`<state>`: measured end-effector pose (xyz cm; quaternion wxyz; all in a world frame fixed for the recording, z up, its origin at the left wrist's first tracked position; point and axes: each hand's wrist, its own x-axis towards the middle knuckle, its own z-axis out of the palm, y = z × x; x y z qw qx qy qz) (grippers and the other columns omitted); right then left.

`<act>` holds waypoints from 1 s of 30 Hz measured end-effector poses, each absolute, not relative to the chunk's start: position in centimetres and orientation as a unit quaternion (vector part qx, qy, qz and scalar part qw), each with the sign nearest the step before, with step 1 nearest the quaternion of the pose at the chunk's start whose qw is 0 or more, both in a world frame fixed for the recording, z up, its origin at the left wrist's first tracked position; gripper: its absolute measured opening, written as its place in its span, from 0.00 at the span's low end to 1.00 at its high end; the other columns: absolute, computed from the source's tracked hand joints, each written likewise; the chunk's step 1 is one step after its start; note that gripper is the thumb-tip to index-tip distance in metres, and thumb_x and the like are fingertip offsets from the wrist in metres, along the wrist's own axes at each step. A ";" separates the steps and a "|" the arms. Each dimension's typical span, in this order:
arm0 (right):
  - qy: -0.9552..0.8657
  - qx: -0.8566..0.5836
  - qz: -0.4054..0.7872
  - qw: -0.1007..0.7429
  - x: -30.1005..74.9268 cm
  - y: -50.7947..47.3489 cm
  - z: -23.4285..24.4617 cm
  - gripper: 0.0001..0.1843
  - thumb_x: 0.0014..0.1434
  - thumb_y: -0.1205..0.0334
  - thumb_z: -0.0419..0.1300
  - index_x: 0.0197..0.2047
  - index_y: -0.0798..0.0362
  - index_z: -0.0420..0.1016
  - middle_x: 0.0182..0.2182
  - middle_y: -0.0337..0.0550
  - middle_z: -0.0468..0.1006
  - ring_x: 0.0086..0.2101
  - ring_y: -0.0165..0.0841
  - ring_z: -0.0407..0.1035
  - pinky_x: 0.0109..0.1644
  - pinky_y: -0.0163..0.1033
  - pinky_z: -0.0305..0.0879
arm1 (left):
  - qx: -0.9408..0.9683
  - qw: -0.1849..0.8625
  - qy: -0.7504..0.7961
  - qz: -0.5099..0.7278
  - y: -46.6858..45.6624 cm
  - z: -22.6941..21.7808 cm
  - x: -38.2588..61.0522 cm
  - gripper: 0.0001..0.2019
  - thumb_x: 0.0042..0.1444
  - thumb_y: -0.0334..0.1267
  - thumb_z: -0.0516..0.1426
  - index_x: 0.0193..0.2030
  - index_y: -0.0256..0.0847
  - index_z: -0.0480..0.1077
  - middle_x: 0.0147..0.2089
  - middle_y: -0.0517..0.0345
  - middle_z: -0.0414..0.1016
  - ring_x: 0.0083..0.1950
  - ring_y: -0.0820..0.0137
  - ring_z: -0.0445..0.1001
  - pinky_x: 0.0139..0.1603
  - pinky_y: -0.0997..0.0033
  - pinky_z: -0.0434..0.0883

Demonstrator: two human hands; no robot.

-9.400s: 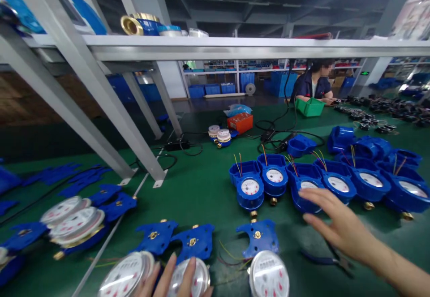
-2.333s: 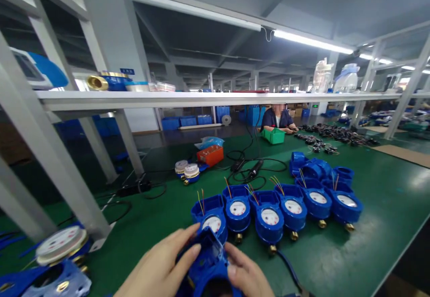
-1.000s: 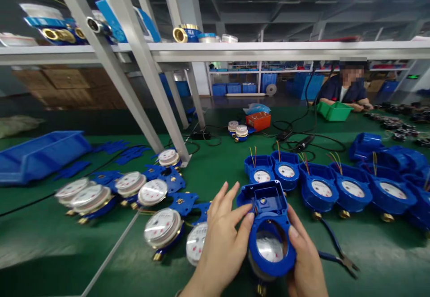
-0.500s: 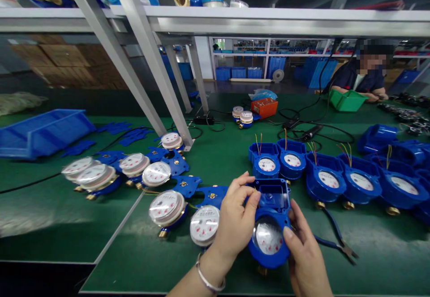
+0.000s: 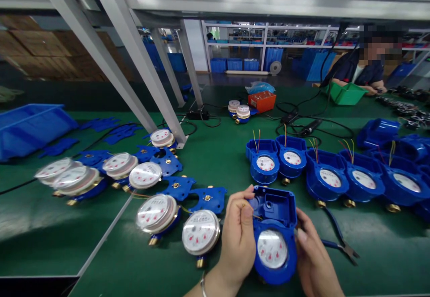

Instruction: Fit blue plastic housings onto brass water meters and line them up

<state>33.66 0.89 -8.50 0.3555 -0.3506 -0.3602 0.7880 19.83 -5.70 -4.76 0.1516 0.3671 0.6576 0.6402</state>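
Between my hands is a blue water meter housing (image 5: 291,243), its white dial with red marks facing up and its box-shaped compartment at the far end. My left hand (image 5: 237,238) grips its left side, the thumb bent near a thin wire at the compartment's edge. Against the right side, my right hand (image 5: 314,252) is closed round the housing; some of its fingers are hidden behind it. Left of my left hand lies an uncased water meter (image 5: 200,234) with a brass fitting. Blue-handled cutters (image 5: 337,236) lie right of my right hand.
Housed meters with upright wires (image 5: 329,178) stand in a row at the right. Uncased meters and blue plates (image 5: 206,198) spread leftward. Metal posts (image 5: 134,59) carry an overhead shelf. A blue bin (image 5: 32,126) is at far left; a co-worker sits behind a green bin (image 5: 346,93).
The view has tilted down and shifted slightly right. My hands still hold the housing, which now sits a little lower and more turned up, showing more of its compartment.
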 end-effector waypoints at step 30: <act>-0.454 -0.437 0.733 0.255 31.6 3.9 -8.2 0.34 0.53 0.56 0.59 0.62 0.46 0.54 0.60 0.40 0.62 0.57 0.41 0.59 0.56 0.41 0.61 | 0.235 0.351 0.614 0.667 -4.7 -7.2 18.5 0.28 0.51 0.40 0.61 0.59 0.43 0.61 0.60 0.46 0.63 0.63 0.51 0.57 0.61 0.51 0.59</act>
